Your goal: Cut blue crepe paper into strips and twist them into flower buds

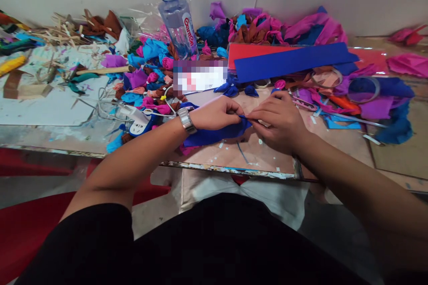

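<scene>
Blue crepe paper lies on the worktop just in front of the water bottle, its end pinched between the left hand and right hand, fingers closed tight on it.

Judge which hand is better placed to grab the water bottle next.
Probably the left hand: the water bottle stands up-left of it, nearer than to the right hand. Both hands pinch the blue cloth.

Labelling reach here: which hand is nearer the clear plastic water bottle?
Left. The left hand sits below the clear plastic water bottle, slightly to its right; the right hand is farther right, past the blue paper piece.
</scene>
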Motion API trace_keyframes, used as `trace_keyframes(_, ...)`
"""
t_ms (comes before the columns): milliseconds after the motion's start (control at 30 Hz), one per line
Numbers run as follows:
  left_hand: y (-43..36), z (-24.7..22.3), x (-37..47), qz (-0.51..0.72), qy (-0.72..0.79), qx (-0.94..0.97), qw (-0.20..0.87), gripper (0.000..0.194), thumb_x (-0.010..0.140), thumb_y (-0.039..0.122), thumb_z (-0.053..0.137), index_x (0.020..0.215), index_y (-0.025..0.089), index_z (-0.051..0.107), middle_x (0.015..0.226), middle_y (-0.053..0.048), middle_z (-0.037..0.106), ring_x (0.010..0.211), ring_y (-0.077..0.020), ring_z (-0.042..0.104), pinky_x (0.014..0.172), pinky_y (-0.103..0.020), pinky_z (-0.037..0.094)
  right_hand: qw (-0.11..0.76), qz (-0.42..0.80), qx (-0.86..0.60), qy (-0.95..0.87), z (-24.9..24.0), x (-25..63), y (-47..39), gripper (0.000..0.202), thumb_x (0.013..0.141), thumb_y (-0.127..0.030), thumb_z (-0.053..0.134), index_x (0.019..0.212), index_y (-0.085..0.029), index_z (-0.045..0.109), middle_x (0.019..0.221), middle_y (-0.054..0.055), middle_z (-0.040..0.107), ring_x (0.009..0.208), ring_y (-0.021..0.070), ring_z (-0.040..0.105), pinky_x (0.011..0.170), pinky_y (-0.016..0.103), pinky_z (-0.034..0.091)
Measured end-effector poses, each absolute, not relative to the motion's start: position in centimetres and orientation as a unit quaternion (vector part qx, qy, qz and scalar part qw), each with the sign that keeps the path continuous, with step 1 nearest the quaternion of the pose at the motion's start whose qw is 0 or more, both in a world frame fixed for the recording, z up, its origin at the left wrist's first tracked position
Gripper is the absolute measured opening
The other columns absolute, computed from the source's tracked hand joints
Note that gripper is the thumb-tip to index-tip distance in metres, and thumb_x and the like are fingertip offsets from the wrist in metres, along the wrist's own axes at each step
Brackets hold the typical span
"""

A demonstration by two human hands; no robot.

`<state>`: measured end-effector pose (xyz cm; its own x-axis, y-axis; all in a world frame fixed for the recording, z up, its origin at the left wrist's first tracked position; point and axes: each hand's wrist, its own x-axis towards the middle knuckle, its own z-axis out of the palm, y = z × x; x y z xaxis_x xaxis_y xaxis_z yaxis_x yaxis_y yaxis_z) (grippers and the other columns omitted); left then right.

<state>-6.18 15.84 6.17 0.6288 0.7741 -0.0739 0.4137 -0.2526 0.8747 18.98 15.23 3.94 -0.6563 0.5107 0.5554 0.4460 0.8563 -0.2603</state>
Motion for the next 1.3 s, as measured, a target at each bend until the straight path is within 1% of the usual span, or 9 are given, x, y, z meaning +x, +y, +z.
trace_keyframes(133, 15.8, 6.2, -6.2, 0.201, 0.396, 0.767, 0.463, 0.037, 0.1, 0.04, 0.061, 0.089, 0.012, 0.081, 0.077, -0.002, 0.074, 0.067, -0.0107, 0.059, 0.067, -0.025, 0.046, 0.314, 0.052, -0.281, -0.905, 3.8, 19.1, 15.2, 0.016, 0.104, -0.027, 0.067, 0.106, -0.031, 0.082, 0.101, 0.003, 0.087, 0.094, 0.0258, 0.075, 0.105, 0.052, 0.044)
trace_keyframes(267, 15.7, 6.0, -6.1, 0.204, 0.394, 0.773, 0.453, 0.033, 0.101, 0.038, 0.061, 0.091, 0.012, 0.08, 0.078, -0.002, 0.074, 0.068, -0.0105, 0.06, 0.068, -0.025, 0.046, 0.313, 0.043, -0.285, -0.905, 3.6, 19.1, 15.2, 0.016, 0.105, -0.028, 0.067, 0.111, -0.029, 0.081, 0.103, 0.003, 0.087, 0.097, 0.0269, 0.075, 0.107, 0.053, 0.043)
trace_keyframes(400, 15.5, 5.9, -6.0, 0.215, 0.392, 0.78, 0.438, 0.031, 0.102, 0.036, 0.061, 0.089, 0.013, 0.078, 0.078, -0.002, 0.074, 0.069, -0.0106, 0.06, 0.069, -0.025, 0.047, 0.3, 0.042, -0.3, -0.904, 3.8, 18.9, 15.1, 0.015, 0.104, -0.028, 0.066, 0.108, -0.028, 0.081, 0.1, 0.004, 0.085, 0.097, 0.0283, 0.074, 0.107, 0.053, 0.042)
trace_keyframes(533, 15.3, 5.7, -5.8, 0.224, 0.389, 0.772, 0.45, 0.031, 0.103, 0.037, 0.062, 0.089, 0.014, 0.076, 0.08, -0.003, 0.074, 0.07, -0.0109, 0.061, 0.07, -0.025, 0.048, 0.305, 0.031, -0.307, -0.901, 4.0, 18.6, 14.9, 0.017, 0.105, -0.029, 0.063, 0.104, -0.027, 0.08, 0.097, 0.005, 0.084, 0.097, 0.0288, 0.072, 0.105, 0.052, 0.042)
trace_keyframes(733, 15.1, 5.7, -5.6, 0.237, 0.392, 0.773, 0.439, 0.033, 0.103, 0.04, 0.062, 0.091, 0.013, 0.076, 0.081, -0.004, 0.073, 0.07, -0.0115, 0.058, 0.068, -0.027, 0.045, 0.3, 0.023, -0.321, -0.898, 3.8, 18.6, 15.0, 0.014, 0.104, -0.029, 0.063, 0.104, -0.027, 0.077, 0.098, 0.005, 0.083, 0.098, 0.0293, 0.07, 0.106, 0.052, 0.041)
trace_keyframes(833, 14.8, 5.8, -5.5, 0.242, 0.394, 0.792, 0.4, 0.033, 0.102, 0.04, 0.06, 0.09, 0.014, 0.076, 0.079, -0.003, 0.072, 0.07, -0.0121, 0.057, 0.067, -0.028, 0.043, 0.3, 0.024, -0.326, -0.896, 3.6, 18.6, 15.1, 0.013, 0.103, -0.028, 0.063, 0.103, -0.028, 0.076, 0.1, 0.005, 0.082, 0.098, 0.0293, 0.069, 0.107, 0.053, 0.04)
trace_keyframes(933, 14.4, 6.0, -5.4, 0.248, 0.394, 0.822, 0.329, 0.031, 0.102, 0.038, 0.058, 0.089, 0.016, 0.075, 0.079, -0.003, 0.073, 0.071, -0.0134, 0.059, 0.07, -0.029, 0.044, 0.302, 0.037, -0.325, -0.895, 3.6, 18.6, 15.1, 0.013, 0.103, -0.028, 0.062, 0.102, -0.027, 0.075, 0.101, 0.005, 0.082, 0.099, 0.0295, 0.069, 0.106, 0.052, 0.041)
trace_keyframes(1067, 14.1, 6.0, -5.4, 0.238, 0.392, 0.856, 0.237, 0.031, 0.103, 0.037, 0.056, 0.094, 0.017, 0.078, 0.082, -0.004, 0.077, 0.073, -0.0153, 0.063, 0.073, -0.031, 0.043, 0.298, 0.054, -0.325, -0.896, 3.7, 18.6, 15.2, 0.013, 0.104, -0.029, 0.061, 0.103, -0.027, 0.075, 0.102, 0.006, 0.082, 0.104, 0.0308, 0.069, 0.107, 0.053, 0.041)
trace_keyframes(1300, 14.2, 5.6, -5.3, 0.215, 0.403, 0.876, 0.154, 0.034, 0.108, 0.038, 0.053, 0.097, 0.019, 0.079, 0.081, -0.006, 0.077, 0.073, -0.018, 0.066, 0.071, -0.034, 0.04, 0.292, 0.059, -0.331, -0.895, 3.6, 18.8, 15.3, 0.013, 0.106, -0.032, 0.062, 0.107, -0.027, 0.074, 0.104, 0.006, 0.082, 0.109, 0.0321, 0.069, 0.109, 0.055, 0.041)
